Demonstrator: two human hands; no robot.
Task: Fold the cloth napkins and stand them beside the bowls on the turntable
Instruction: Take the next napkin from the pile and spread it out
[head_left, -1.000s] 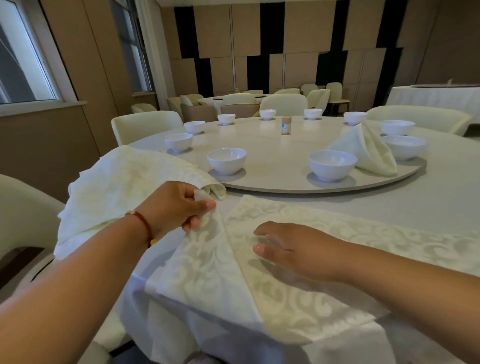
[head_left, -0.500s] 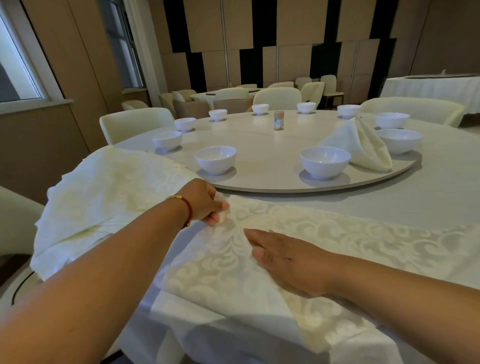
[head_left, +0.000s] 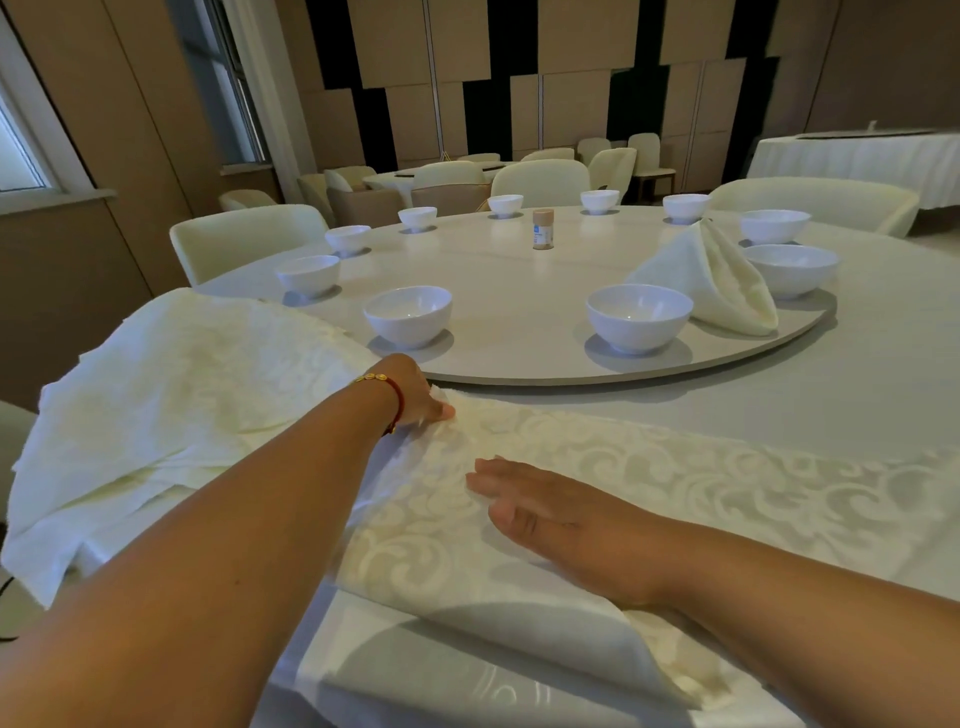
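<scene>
1. Folding was under way: we had one patterned cloth napkin (head_left: 649, 483) spread flat on the round table (head_left: 857, 395), between us and the turntable (head_left: 519, 291), its near corner hanging over the table edge.
2. Our left hand (head_left: 415, 389), a red cord bracelet (head_left: 396, 402) at its wrist, pinched the far left corner of that napkin with curled fingers, just short of the turntable rim.
3. Our right hand (head_left: 561, 514) lay on the napkin with fingers straight and flat, pressing the fabric down and gripping nothing.
4. Done so far, as we judged it: one folded napkin (head_left: 711, 280) already stood on the turntable between the near right bowl (head_left: 639, 317) and the far right bowl (head_left: 792, 267), tilted like a soft cone.
5. Left to do, in our estimate: the napkin in hand showed only an early fold and was not yet shaped to stand. The near left bowl (head_left: 408, 314) and the other white bowls around the rim had no napkin beside them.
6. A stack of unfolded napkins (head_left: 171, 395) lay at our left on the table, part of it drooping over the edge; we judged the task to be near its start.
7. A small capped jar (head_left: 543, 228) stood toward the turntable's middle, and cream chairs (head_left: 244, 234) ringed the table.
</scene>
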